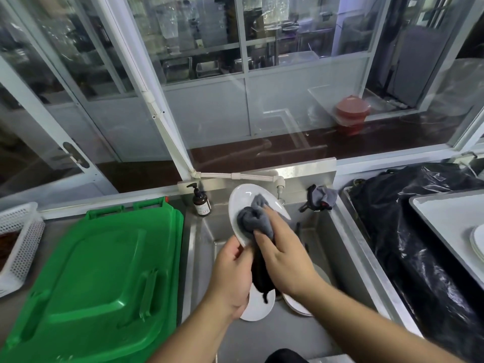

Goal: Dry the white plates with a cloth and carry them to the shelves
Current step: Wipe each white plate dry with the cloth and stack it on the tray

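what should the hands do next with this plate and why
Probably keep wiping: sweep the cloth toward the plate's bare far rim. The right hand presses it only on the near half, while the left hand grips the lower edge over the sink.

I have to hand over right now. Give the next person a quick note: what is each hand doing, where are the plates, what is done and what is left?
Left hand: grips the lower rim of a white plate, held tilted over the sink.
Right hand: presses a grey cloth against the plate's face.
Down in the sink: two more plates, partly hidden by the arms.
Far right: the edge of some stacked plates on a tray.
Done: none shown shelved; no shelves in view.
Left: finish wiping this plate, dry the sink plates, carry all to the shelves.
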Demonstrator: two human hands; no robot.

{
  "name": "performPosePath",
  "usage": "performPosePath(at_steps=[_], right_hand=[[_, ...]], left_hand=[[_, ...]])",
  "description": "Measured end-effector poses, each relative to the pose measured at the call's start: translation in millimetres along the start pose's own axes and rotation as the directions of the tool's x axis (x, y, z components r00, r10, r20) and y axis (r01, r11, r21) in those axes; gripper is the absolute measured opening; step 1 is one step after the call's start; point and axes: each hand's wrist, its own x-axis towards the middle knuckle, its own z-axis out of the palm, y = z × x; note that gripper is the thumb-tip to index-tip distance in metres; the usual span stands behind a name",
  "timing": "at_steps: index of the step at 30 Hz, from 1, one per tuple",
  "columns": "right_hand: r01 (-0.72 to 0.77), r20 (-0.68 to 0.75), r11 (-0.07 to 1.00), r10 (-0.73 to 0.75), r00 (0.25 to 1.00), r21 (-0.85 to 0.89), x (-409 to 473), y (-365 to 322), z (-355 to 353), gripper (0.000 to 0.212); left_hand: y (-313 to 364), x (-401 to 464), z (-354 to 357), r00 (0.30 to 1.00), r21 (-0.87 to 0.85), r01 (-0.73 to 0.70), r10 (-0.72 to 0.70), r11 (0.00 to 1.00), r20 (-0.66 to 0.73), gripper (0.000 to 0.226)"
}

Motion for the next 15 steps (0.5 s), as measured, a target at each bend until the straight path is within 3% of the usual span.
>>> performPosePath(at_steps=[3, 6, 9, 11, 13, 15], right_hand=[[0.119, 0.154, 0.983, -0.097, 0.983, -0.141, 27, 2, -20, 0.052], [0.120, 0.100, 0.981, -0.105, 0.989, -0.150, 51, -4, -24, 0.035], [-0.123, -0.062, 0.991, 0.119, 0.991, -0.060, 66, -6, -23, 0.018], [-0.313, -0.094, 0.946, 0.320, 0.943, 0.079, 70, -4, -21, 0.015], [-0.466, -0.060, 0.843, 0.497, 0.866, 0.268, 71, -4, -19, 0.034], [-0.527, -0.009, 0.719, 0.594, 0.804, 0.453, 68, -5, -16, 0.044]], left_hand=[[-1, -5, 2, 0.999, 0.017, 0.032, -0.032, 0.999, 0.042, 0.044], [-3, -12, 6, 0.995, 0.095, -0.009, 0.000, 0.995, 0.096, 0.044], [-5, -18, 7, 0.990, 0.202, -0.089, 0.064, 0.975, 0.128, 0.036], [-8, -18, 5, 0.988, 0.341, -0.139, 0.107, 0.930, 0.109, 0.024], [-10, -20, 1, 0.980, 0.507, -0.198, 0.171, 0.839, 0.100, 0.014], [-12, -20, -4, 0.968, 0.629, -0.246, 0.214, 0.737, 0.127, 0.015]])
